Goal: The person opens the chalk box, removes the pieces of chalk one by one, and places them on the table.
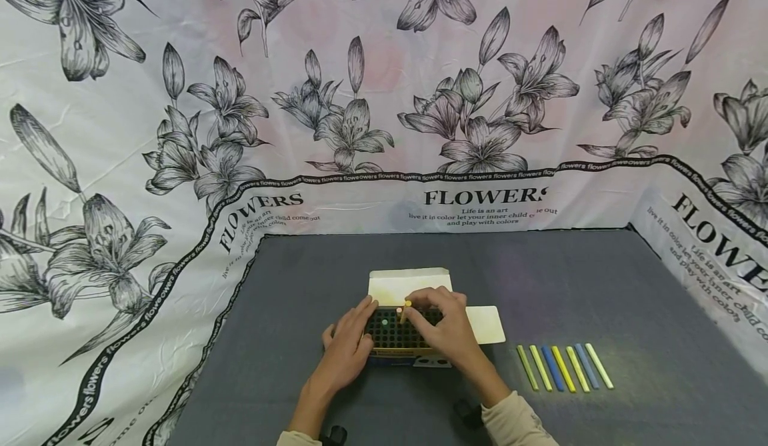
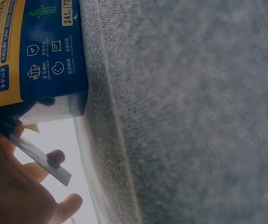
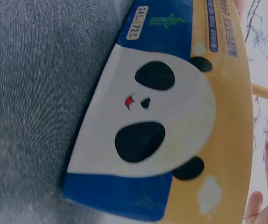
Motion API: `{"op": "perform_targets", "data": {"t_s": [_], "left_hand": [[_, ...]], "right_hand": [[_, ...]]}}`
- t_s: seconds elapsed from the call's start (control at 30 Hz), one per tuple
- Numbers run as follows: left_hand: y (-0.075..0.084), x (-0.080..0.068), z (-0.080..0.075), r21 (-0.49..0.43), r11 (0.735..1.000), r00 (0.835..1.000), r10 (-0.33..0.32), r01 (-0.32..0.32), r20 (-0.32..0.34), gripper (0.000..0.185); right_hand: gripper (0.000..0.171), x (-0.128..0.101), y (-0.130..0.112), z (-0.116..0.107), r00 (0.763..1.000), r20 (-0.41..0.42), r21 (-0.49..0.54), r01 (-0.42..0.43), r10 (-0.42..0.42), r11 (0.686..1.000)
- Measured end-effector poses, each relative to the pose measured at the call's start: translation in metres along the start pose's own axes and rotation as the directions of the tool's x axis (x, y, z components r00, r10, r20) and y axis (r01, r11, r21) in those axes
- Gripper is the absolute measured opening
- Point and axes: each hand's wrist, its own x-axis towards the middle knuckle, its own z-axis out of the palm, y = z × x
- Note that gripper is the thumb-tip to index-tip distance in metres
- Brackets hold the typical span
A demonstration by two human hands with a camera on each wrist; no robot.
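Note:
A chalk box [image 1: 399, 352] stands with its lid up, showing a dark grid of holes [image 1: 414, 333]. Inside the grid, a green chalk end [image 1: 385, 323] and a pale orange one [image 1: 399, 311] show. My right hand [image 1: 447, 323] pinches a yellow chalk stick [image 1: 407, 304] between thumb and fingers, upright over the grid; the same stick [image 3: 267, 93] juts past the box edge in the right wrist view. My left hand [image 1: 350, 339] rests against the box's left side, fingers extended along it. In the left wrist view its fingers are spread beside a side flap [image 2: 43, 161].
Several chalk sticks [image 1: 564, 369], green, yellow and blue, lie in a row on the grey tabletop [image 1: 600, 286] to the right. The white lid [image 1: 409, 286] stands behind the box, and a white flap [image 1: 487, 325] extends right. Flower-printed cloth [image 1: 336, 206] hangs around the table.

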Motion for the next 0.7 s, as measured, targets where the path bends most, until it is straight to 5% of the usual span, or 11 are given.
{"op": "perform_targets", "data": {"t_s": [0.7], "left_hand": [[0.000,-0.001,0.002,0.002,1.000,1.000,0.005,-0.005,-0.003,0.061]], "right_hand": [[0.025,-0.008,0.018,-0.059,0.993,-0.117,-0.001,-0.023,0.023,1.000]]}}
